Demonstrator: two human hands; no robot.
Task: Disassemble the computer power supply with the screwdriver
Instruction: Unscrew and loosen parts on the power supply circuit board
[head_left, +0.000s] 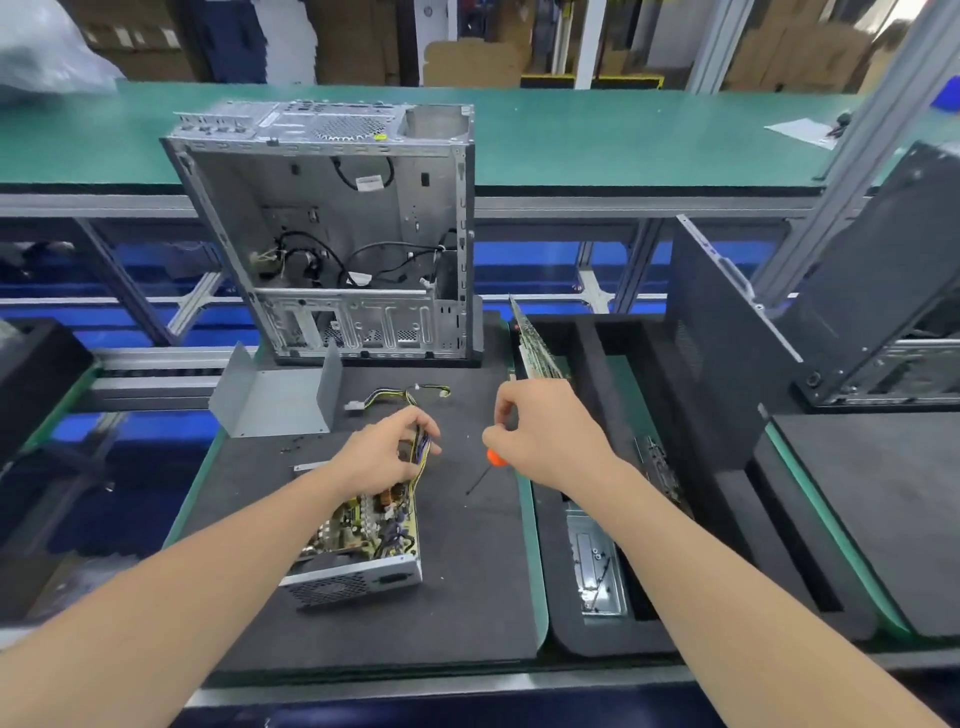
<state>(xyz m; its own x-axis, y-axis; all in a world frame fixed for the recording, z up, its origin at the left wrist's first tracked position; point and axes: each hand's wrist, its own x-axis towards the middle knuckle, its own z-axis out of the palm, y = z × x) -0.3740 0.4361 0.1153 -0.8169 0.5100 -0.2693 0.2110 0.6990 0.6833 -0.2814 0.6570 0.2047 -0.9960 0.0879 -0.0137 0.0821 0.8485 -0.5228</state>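
Left hand (382, 454): fingers curled round the yellow-and-black wire bundle (422, 448) of the open grey metal power supply (358, 577).
Right hand (545, 436): grips the orange-handled screwdriver (492, 458), shaft angled downward.

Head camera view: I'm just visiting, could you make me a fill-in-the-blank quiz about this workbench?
The right hand holds a thin screwdriver with an ____ handle.
The left hand grips coloured wires of the opened silver power supply box, lying on the ____ foam mat.
The bent grey metal cover lies in front of the gutted silver computer case, which stands ____.
Missing words: orange; black; upright.
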